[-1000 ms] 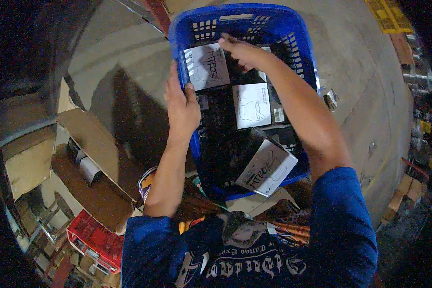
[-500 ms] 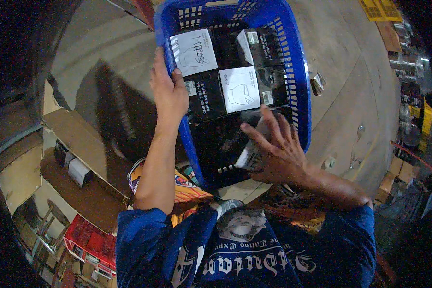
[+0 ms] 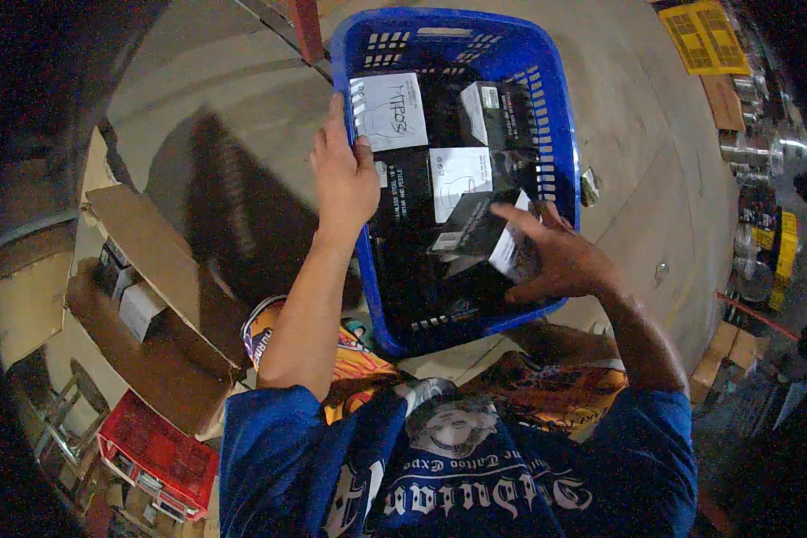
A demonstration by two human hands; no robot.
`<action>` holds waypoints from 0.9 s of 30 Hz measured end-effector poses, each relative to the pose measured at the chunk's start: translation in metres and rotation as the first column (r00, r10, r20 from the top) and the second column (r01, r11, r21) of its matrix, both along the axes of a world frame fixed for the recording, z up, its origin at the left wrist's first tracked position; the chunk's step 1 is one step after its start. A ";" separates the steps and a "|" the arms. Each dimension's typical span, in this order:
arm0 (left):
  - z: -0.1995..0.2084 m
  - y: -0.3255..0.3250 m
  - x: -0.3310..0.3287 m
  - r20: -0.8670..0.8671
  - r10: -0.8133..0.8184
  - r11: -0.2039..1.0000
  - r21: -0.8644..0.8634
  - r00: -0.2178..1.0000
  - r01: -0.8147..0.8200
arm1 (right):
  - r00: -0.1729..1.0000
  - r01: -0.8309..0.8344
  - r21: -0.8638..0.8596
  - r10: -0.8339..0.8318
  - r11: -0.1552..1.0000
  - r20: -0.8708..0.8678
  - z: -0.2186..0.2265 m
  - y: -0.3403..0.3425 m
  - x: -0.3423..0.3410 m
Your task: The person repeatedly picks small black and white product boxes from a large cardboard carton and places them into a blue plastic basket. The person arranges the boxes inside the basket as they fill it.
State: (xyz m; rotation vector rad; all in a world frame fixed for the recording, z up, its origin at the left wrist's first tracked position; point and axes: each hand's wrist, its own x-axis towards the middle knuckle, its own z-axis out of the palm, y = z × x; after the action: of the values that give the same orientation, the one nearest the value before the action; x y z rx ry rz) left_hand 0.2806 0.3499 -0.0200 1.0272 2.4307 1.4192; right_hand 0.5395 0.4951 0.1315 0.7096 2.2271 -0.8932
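Observation:
A blue plastic basket (image 3: 364,235) holds several black-and-white cardboard boxes, among them one with a white face (image 3: 389,111) at the far left and another white-faced box (image 3: 460,175) in the middle. My left hand (image 3: 346,184) grips the basket's left rim, its thumb on the inner side. Near the basket's right wall, my right hand (image 3: 560,258) is closed round a small box (image 3: 468,224) with black and white sides. That box is tilted over the dark near part of the basket, and part of it is hidden by my fingers.
An open brown cardboard carton (image 3: 148,363) with small boxes inside stands at the left, above a red crate (image 3: 166,453). Metal goods and brown cartons (image 3: 735,350) line the right side. A small piece of litter (image 3: 589,186) lies on the floor beside the basket.
The box at my right hand has tipped up and moved away from me. My right fingers, spread beside it before, now grip it. The basket sits slightly farther right in view.

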 end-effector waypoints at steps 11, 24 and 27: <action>0.023 -0.003 0.011 -0.106 0.076 0.995 -0.063 0.992 -0.083 | 0.850 0.265 -0.215 -0.333 0.940 -0.407 -0.023 -0.003 0.039; 0.030 -0.008 0.041 0.511 -0.626 0.761 0.237 0.589 0.604 | 0.743 0.264 0.248 -0.033 0.932 -0.668 -0.044 -0.033 0.022; 0.032 -0.006 0.042 0.553 -0.601 0.779 0.245 0.577 0.577 | 0.819 0.043 0.444 0.223 0.895 -0.528 -0.015 -0.043 -0.005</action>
State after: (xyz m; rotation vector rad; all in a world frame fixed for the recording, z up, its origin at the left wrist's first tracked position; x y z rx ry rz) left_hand 0.3222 0.3437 0.0123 1.0352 1.4016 1.2714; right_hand 0.5342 0.4525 0.1163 0.5624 3.0396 -0.5961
